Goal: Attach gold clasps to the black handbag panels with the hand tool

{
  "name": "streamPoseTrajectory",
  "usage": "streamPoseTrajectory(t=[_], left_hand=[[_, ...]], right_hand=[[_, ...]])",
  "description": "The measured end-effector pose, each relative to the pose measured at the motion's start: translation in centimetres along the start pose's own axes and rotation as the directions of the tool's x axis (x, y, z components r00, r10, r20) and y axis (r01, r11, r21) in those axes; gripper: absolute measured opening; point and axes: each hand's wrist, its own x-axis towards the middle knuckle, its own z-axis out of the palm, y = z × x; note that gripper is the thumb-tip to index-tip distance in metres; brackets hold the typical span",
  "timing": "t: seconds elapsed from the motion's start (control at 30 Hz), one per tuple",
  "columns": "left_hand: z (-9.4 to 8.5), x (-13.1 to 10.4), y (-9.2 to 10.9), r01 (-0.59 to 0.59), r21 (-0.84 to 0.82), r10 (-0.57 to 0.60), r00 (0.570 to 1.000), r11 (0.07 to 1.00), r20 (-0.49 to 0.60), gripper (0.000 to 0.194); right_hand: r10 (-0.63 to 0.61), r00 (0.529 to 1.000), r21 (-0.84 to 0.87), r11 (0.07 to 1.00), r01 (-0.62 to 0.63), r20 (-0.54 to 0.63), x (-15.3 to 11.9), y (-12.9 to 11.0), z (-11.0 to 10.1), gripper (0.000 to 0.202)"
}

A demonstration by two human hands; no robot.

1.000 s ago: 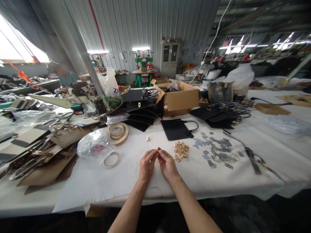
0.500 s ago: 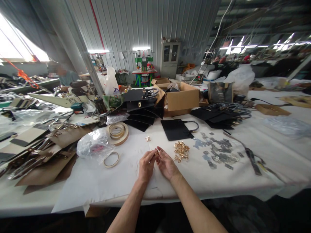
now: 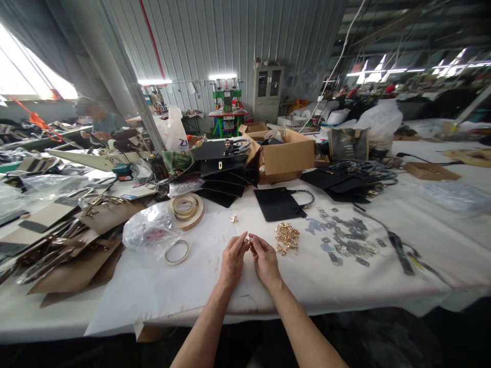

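Observation:
Above the white-covered table, my left hand (image 3: 232, 259) and my right hand (image 3: 265, 260) meet at the fingertips. Between them they pinch a small gold-coloured metal bag fitting (image 3: 248, 240), largely covered by the fingers, so I cannot tell if it is one piece or two. Just right of my right hand lies a heap of gold metal fittings (image 3: 287, 236). A few more gold fittings (image 3: 233, 219) sit beyond my left hand. Behind the heap a black bag panel with a handle (image 3: 276, 205) lies flat. Many thin grey metal plates (image 3: 347, 235) are spread to the right.
Tape rolls (image 3: 187, 212), a tape ring (image 3: 166, 254) and a clear plastic bag (image 3: 148, 232) lie left. Brown bag pieces (image 3: 76, 266) are piled further left. A cardboard box (image 3: 287, 157) and black bags (image 3: 220, 166) stand behind. A strap (image 3: 399, 250) lies far right.
The right hand has turned over from a half-open palm to a pinch, its fingers now closed at the fitting. The left hand has barely moved.

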Motion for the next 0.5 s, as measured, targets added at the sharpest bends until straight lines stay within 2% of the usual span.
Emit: streamPoseTrajectory(t=[0.13,0.27,0.33,0.5], left_hand=[[-0.15,0.09,0.35,0.004,-0.002,-0.004,1.000,1.000,-0.019,0.034],[-0.32,-0.04,0.71,-0.005,0.019,0.006,1.000,1.000,-0.022,0.032],[-0.34,-0.16,0.69,-0.031,0.049,0.033,0.999,0.998,-0.028,0.032],[-0.23,-0.21,0.68,-0.107,0.128,0.118,0.990,0.986,-0.083,0.030]], right_hand=[[-0.126,0.990,-0.280,0.950,0.138,0.058,-0.54,-0.92,0.17,0.043],[-0.213,0.973,-0.371,0.900,0.229,0.084,-0.64,-1.13,0.10,0.040],[-0.198,0.976,-0.379,0.899,0.219,0.094,-0.59,-1.08,-0.09,0.039],[-0.055,0.994,-0.274,0.959,0.078,0.090,-0.53,-1.12,-0.43,0.045]])
